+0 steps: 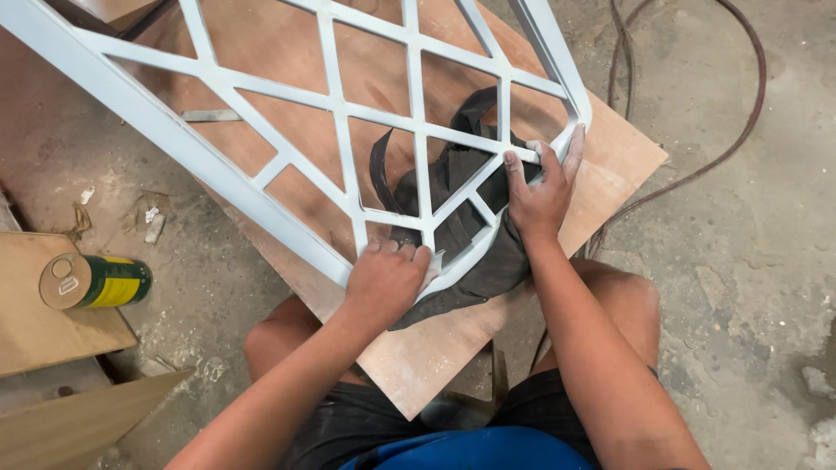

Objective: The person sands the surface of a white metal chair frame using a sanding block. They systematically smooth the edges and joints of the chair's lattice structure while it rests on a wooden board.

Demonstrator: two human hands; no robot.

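Pale grey-blue lattice frame (348, 113) lies tilted across a plywood board (610, 148); its long axis runs from upper left down to the rounded end near the person's knees. Left hand (383, 280) presses on the lower rail at that rounded end, fingers curled down over the edge with a small pale piece under the fingertips; can't tell what it is. Right hand (540, 187) sits on the far side of the same curved end, fingers spread and hooked over the rim, clamped on the frame. Both hands are on the frame's near end, left one closer to the body. Dark cloth (470, 252) is bunched under the lattice between the hands. Tin (94, 281), cylindrical, yellow and green label, lies on its side on a wood offcut (43, 335) well to the left. Cable (714, 157) loops over the concrete floor (758, 278) at right.
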